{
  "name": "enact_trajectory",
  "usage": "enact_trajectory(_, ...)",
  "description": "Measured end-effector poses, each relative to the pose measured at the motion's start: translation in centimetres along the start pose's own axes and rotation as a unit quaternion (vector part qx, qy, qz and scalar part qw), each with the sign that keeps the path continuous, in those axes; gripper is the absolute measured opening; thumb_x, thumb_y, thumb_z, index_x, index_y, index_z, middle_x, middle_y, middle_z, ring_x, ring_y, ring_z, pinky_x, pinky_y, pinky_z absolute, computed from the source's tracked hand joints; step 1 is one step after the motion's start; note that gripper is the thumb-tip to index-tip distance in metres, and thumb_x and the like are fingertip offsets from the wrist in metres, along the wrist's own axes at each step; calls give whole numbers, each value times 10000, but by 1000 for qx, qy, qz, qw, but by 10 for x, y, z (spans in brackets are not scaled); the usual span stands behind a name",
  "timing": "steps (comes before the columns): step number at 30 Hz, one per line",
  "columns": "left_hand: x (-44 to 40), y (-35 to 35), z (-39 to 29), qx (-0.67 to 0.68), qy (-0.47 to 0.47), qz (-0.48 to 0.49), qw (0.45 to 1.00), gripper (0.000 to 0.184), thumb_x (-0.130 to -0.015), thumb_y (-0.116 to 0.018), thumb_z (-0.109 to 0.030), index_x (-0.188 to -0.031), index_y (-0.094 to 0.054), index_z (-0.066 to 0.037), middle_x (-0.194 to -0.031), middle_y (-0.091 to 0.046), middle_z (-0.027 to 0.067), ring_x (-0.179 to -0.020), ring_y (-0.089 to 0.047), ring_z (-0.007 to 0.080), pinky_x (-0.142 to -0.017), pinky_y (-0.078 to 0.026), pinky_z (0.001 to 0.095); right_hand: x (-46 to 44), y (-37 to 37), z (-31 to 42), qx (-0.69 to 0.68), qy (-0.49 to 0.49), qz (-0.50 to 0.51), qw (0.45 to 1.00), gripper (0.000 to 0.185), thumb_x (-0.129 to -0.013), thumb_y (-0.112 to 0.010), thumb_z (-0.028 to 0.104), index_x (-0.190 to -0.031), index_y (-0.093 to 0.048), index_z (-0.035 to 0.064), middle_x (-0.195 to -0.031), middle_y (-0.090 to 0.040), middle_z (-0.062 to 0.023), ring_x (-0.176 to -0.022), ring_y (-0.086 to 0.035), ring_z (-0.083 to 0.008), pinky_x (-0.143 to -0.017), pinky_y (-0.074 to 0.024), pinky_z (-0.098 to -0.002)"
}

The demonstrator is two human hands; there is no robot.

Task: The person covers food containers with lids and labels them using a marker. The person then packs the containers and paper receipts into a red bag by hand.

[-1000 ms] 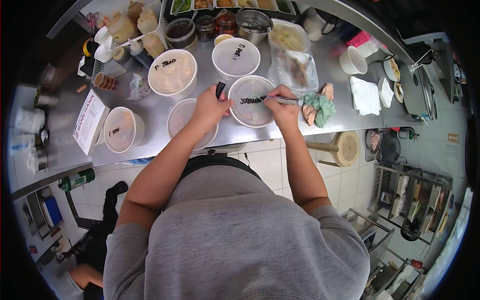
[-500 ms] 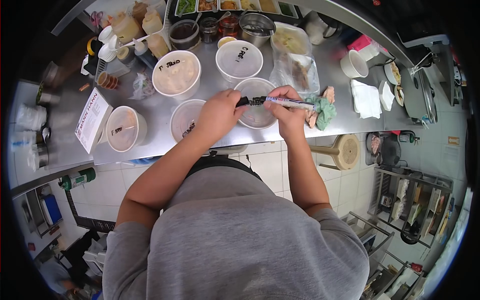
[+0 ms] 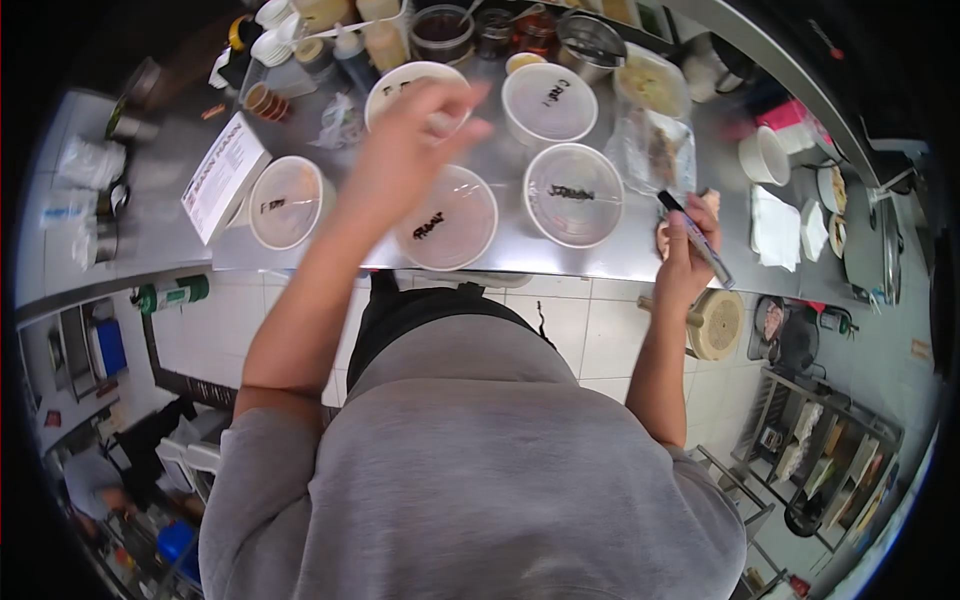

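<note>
My right hand (image 3: 684, 255), at the front right of the counter, is closed around a capped marker pen (image 3: 712, 258) with a black cap. My left hand (image 3: 415, 135), blurred by motion, hangs with fingers apart over a lidded tub (image 3: 385, 88) and partly hides its writing. Straight in front stands a round tub with a clear lid (image 3: 573, 215) bearing black handwriting. Left of it, another lettered tub (image 3: 455, 235) sits below my left forearm. Behind is a third lettered tub (image 3: 535, 105). A smaller tub (image 3: 287, 205) is at the left.
A printed white box (image 3: 222, 178) stands on the steel counter (image 3: 510, 255) at the left. Sauce jars (image 3: 443, 32) and a metal pot (image 3: 590, 45) line the back. Clear plastic bags (image 3: 655, 140), white napkins (image 3: 776, 228) and a white tub (image 3: 764, 156) are on the right. A stool (image 3: 718, 325) stands below.
My hands have parted: the left swung up and left, and the right moved right with the marker, now capped. The front tub's lid, earlier under my hands, shows writing. The camera view has shifted.
</note>
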State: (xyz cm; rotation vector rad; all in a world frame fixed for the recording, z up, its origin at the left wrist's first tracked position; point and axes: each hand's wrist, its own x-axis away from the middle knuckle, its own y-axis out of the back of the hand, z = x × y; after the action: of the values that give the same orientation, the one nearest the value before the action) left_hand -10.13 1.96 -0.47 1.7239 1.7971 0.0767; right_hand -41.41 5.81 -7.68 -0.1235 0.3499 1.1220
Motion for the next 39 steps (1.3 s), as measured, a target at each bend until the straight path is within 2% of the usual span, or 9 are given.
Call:
enact_trajectory(4, 53, 66, 13, 6, 221, 121, 968, 86, -770, -693, -83, -810, -678, -9, -649, -603, 38, -598, -540, 94, -560, -427, 233, 27, 43, -91, 366, -129, 133, 912, 244, -848, -615, 163, -981, -507, -10, -875, -624, -183, -782, -617, -292, -699, -484, -371)
enact_trajectory(6, 84, 76, 27, 2, 234, 219, 947, 123, -813, -670, -101, -750, -647, 2, -682, -601, 22, -635, -527, 68, -577, -412, 217, 37, 35, -90, 535, -182, 267, 781, 330, -834, -598, 251, -1026, -515, -4, -859, -618, -247, -845, -596, -404, -727, -465, -457)
enact_trajectory(10, 112, 66, 37, 60, 320, 263, 908, 228, -822, -673, -132, -657, -573, -10, -639, -572, 6, -601, -492, 65, -551, -389, 225, 29, 3, -89, 526, -43, 183, 829, 293, -837, -603, 248, -1007, -556, 14, -846, -634, -209, -794, -625, -341, -666, -469, -424)
enact_trajectory(14, 125, 75, 44, 27, 280, 277, 919, 271, -830, -673, -181, -663, -547, -8, -628, -553, 17, -592, -464, 77, -552, -387, 243, 56, -1, -74, 430, -154, 1, 890, 287, -826, -639, 297, -853, -639, 11, -723, -633, -139, -606, -589, -221, -593, -444, -322)
enact_trajectory(19, 157, 126, 73, 66, 361, 287, 885, 237, -824, -678, -201, -726, -571, -14, -650, -563, 23, -620, -489, 89, -580, -409, 249, 183, -35, -89, 248, -410, 404, 779, 229, -767, -632, 226, -803, -659, 2, -638, -618, -116, -580, -603, -183, -543, -470, -324)
enact_trajectory(21, 167, 149, 81, 56, 359, 302, 882, 255, -821, -679, -232, -741, -578, -12, -671, -577, 44, -630, -515, 110, -593, -423, 259, 224, -87, -109, 244, -348, 559, 712, 232, -777, -636, 219, -897, -649, 20, -839, -647, -139, -699, -629, -232, -653, -504, -340)
enact_trajectory(23, 181, 169, 95, 51, 352, 301, 885, 297, -818, -679, -272, -744, -577, -2, -680, -588, 72, -628, -544, 139, -592, -439, 273, 278, -144, -164, 240, -209, 445, 837, 346, -776, -645, 199, -1070, -573, 30, -982, -623, -187, -911, -593, -349, -805, -469, -417)
enact_trajectory(26, 198, 204, 109, 28, 374, 297, 878, 227, -830, -666, -207, -765, -583, -6, -696, -586, 49, -643, -526, 117, -607, -432, 262, 304, -239, -218, 348, 31, 396, 849, 287, -865, -461, 110, -1111, -509, -29, -1045, -578, -239, -974, -563, -381, -826, -461, -420)
enact_trajectory(39, 259, 289, 149, -21, 437, 259, 861, 164, -859, -631, -159, -824, -601, -2, -705, -584, 34, -629, -493, 90, -590, -420, 244, 278, -363, -204, 389, -272, 51, 879, 286, -866, -455, 99, -1119, -504, -25, -1041, -583, -224, -984, -566, -369, -815, -476, -417)
